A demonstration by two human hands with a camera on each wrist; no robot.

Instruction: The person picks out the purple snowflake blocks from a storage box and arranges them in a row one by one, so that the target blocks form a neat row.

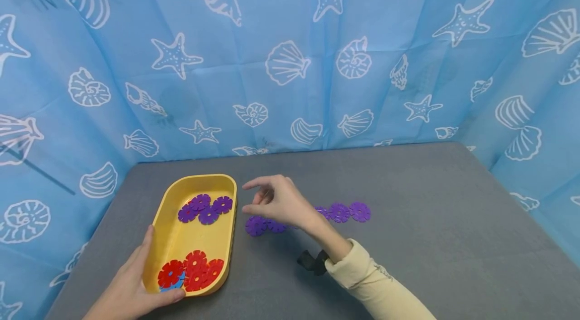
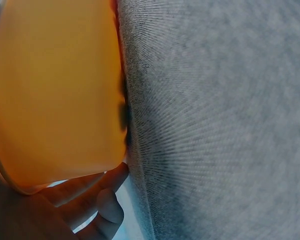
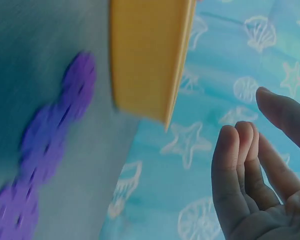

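Observation:
A yellow plastic tray (image 1: 195, 237) lies on the left of the table, with purple notched discs (image 1: 209, 215) at its far end. Red notched discs (image 1: 196, 262) and a partly covered blue one (image 1: 174, 282) lie at its near end. My left hand (image 1: 131, 280) grips the tray's near left corner, thumb over the near rim, fingers along the outer side. Just beyond the tray's right rim, my right hand (image 1: 278, 202) hovers with thumb and forefinger apart, holding nothing. Beneath it runs a row of joined purple discs (image 1: 339, 213), its middle hidden by that hand and wrist.
The grey table (image 1: 430, 219) extends to the right of the row. A blue curtain (image 1: 290, 98) printed with white shells and starfish stands behind and along the sides. A black strap piece (image 1: 312, 262) shows at the right wrist.

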